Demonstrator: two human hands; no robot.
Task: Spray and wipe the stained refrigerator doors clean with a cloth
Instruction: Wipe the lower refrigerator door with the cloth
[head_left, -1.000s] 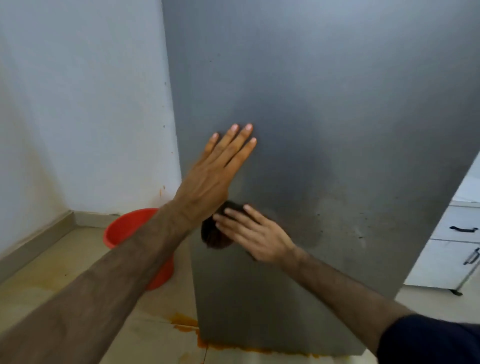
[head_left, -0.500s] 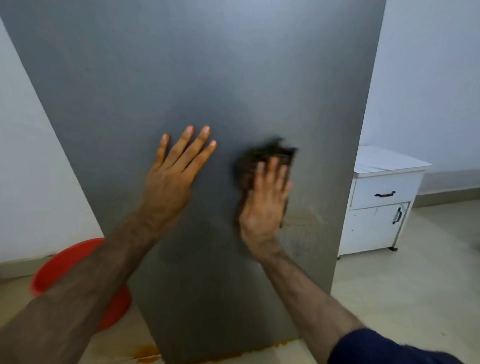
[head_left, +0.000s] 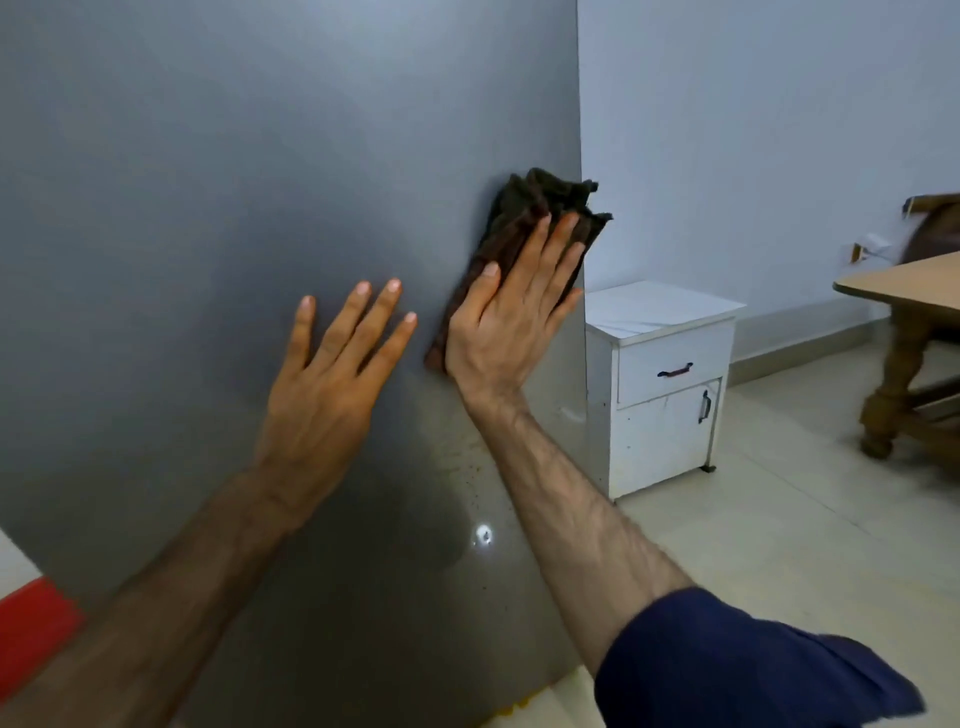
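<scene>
I'm pressing the cloth (head_left: 524, 234) flat-fingered with my right hand (head_left: 506, 332); left hand (head_left: 332, 389) is bracing the refrigerator door (head_left: 208, 182), fingers straight (specks (head_left: 470, 462) at 6 o'clock need firm overlapping passes).

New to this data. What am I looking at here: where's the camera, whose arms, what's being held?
There is no machine here. A person wears one wide-angle camera on the head, so you look forward and down along their own arms. The big grey panel filling the left of the view is the refrigerator surface being cleaned.

The left hand lies flat on the panel, fingers straight and spread, holding nothing. The right hand presses a dark brown cloth flat against the panel near its right edge. The fingers are straight, so it is a push, not a closed grip. Below that hand the panel shows brown specks and smears.

To the right stand a small white cabinet and part of a wooden table. A red object shows at the lower left.
</scene>
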